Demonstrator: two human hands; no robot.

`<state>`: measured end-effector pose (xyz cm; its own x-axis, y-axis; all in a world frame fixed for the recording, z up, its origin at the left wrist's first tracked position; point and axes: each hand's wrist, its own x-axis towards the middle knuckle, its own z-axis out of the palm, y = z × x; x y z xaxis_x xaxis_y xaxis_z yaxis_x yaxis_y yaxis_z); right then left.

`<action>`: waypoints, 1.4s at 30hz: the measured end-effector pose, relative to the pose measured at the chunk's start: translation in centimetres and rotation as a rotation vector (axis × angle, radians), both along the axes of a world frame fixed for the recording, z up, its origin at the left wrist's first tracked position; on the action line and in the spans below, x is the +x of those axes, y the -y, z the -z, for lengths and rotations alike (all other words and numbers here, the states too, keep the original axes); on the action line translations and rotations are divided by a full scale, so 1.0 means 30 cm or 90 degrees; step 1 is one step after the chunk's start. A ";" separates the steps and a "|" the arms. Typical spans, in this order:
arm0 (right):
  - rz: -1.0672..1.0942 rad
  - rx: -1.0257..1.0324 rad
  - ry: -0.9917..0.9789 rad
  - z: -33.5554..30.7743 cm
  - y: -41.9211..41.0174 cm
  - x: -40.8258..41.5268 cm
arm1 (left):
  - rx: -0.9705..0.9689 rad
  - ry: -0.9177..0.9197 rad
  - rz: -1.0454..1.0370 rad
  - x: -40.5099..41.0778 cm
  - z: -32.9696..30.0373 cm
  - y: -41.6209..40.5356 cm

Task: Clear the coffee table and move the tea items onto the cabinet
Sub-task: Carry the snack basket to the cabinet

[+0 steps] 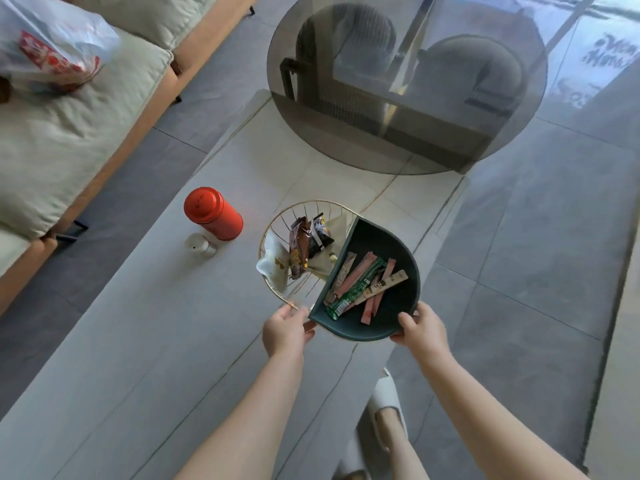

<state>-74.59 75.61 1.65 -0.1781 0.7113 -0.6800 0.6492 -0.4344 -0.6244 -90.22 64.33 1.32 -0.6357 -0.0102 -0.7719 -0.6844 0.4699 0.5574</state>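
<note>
From the head camera, both hands are on a round snack tray [398, 327] at the near edge of the coffee table [156, 341]: the left hand [285, 330] grips the gold wire rim where it meets the dark green half, and the right hand [420, 329] grips the green rim on the other side. The wire half holds a few snack packets [306, 244], and the green half holds drink sachets [363, 282] lying loose. Whether the tray is resting on the table or already raised off it cannot be told from this angle. To its left, well apart, a red tin [213, 214] stands on the table with a small white jar [201, 244] just beside it, both untouched. By the look of it the task is at an early stage: these three things are all on the table, and none has reached the cabinet, which is not in view. The round glass top [450, 133] at the far end carries only reflections. A plastic bag [52, 46] on the sofa [69, 140] is cut off by the frame, and its contents are hard to make out
</note>
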 end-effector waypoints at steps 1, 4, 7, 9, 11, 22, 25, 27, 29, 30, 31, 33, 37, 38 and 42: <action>0.015 0.006 0.000 -0.016 0.019 0.043 | 0.007 0.005 0.018 0.033 -0.015 0.013; 0.078 0.013 -0.014 -0.059 0.075 0.184 | 0.051 0.039 0.052 0.140 -0.055 0.047; 0.137 0.013 -0.015 -0.088 0.123 0.329 | 0.075 0.066 0.083 0.255 -0.084 0.064; 0.180 0.011 -0.023 -0.096 0.149 0.425 | 0.082 0.076 0.109 0.335 -0.092 0.062; 0.222 0.008 -0.035 -0.100 0.174 0.521 | 0.085 0.084 0.141 0.416 -0.099 0.058; 0.402 0.010 -0.044 -0.083 0.358 1.070 | 0.074 0.091 0.333 0.904 -0.132 0.059; 0.440 0.009 -0.043 -0.064 0.427 1.251 | 0.080 0.096 0.371 1.070 -0.135 0.078; 0.462 0.005 -0.041 -0.054 0.477 1.376 | 0.084 0.101 0.398 1.191 -0.136 0.102; 0.485 0.000 -0.031 -0.055 0.534 1.500 | 0.079 0.106 0.422 1.318 -0.142 0.134; 0.499 -0.003 -0.029 -0.057 0.564 1.563 | 0.075 0.110 0.435 1.383 -0.146 0.151; 0.511 -0.009 -0.028 -0.062 0.595 1.627 | 0.071 0.115 0.446 1.447 -0.149 0.170; 0.526 -0.013 -0.010 -0.071 0.657 1.751 | 0.064 0.128 0.468 1.569 -0.157 0.209; 0.555 -0.021 0.015 -0.083 0.775 1.979 | 0.058 0.145 0.524 1.792 -0.163 0.287; 0.558 -0.027 0.019 -0.086 0.800 2.024 | 0.054 0.148 0.537 1.839 -0.162 0.303; 0.595 -0.028 0.020 -0.082 0.886 2.167 | 0.036 0.150 0.583 1.993 -0.154 0.338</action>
<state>-9.57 49.04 4.11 0.4715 0.5300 -0.7048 0.0402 -0.8114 -0.5832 -30.44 54.20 5.93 -0.2054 0.4567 -0.8656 -0.1616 0.8565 0.4902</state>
